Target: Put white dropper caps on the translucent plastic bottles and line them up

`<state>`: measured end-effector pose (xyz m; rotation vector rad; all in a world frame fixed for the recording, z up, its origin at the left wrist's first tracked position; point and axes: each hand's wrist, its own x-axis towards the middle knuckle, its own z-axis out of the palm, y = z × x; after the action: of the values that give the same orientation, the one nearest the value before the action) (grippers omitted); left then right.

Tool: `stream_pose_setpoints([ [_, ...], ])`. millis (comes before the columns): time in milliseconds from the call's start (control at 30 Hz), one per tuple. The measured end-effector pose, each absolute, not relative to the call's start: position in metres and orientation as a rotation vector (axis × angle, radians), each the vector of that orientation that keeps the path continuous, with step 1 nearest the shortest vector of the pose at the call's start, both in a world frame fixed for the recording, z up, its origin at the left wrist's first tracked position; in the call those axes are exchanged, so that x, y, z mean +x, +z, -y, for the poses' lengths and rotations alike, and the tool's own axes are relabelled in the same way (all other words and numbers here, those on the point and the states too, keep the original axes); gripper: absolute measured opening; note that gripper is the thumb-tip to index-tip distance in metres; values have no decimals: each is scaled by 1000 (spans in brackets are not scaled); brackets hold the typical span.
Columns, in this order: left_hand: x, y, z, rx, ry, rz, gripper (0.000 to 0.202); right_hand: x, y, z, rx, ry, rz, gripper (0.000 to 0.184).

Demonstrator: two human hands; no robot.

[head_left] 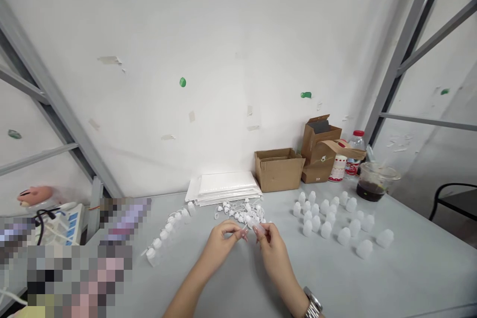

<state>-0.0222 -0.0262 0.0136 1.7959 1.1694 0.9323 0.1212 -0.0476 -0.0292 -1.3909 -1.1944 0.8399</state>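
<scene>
My left hand (223, 238) is closed in a pinch on a thin white strip-like piece, mostly hidden by the fingertips. Close beside it, my right hand (274, 246) pinches a small frosted translucent cup, partly covered by the fingers. Just beyond both hands lies a loose pile of small white caps with looped straps (242, 212). To the left runs a slanting row of frosted cups with white caps on them (169, 227). Several frosted cups (326, 230) without visible caps stand spread out on the right.
A stack of white flat sheets (227, 184) lies by the wall, with an open cardboard box (280, 174) and a brown paper bag (316, 159) beside it. A plastic bowl of dark liquid (372, 190) and a red-capped bottle (357, 141) stand at the right. A power strip (75, 226) is at left.
</scene>
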Motion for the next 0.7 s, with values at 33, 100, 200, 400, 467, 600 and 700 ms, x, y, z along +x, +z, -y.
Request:
stream_pose_setpoints([
  [33,-23,14,27,1802,930,-1150,28,121,-29,48,-1402,825,1209,26],
  [100,-24,16,28,1804,932,-1118,29,121,-30,49,-1415,779,1231,25],
  [200,-25,17,29,1787,946,-1053,28,120,-31,49,-1422,706,1240,23],
  [400,-26,12,20,1485,1028,-1043,23,121,-28,49,-1373,739,1228,28],
  [467,-28,9,16,1301,1103,-1092,21,121,-26,50,-1333,789,1229,30],
  [600,-33,4,12,899,1284,-1008,25,119,-25,55,-1302,813,1311,27],
  [700,-35,4,10,647,1347,-898,22,116,-25,58,-1306,795,1401,22],
])
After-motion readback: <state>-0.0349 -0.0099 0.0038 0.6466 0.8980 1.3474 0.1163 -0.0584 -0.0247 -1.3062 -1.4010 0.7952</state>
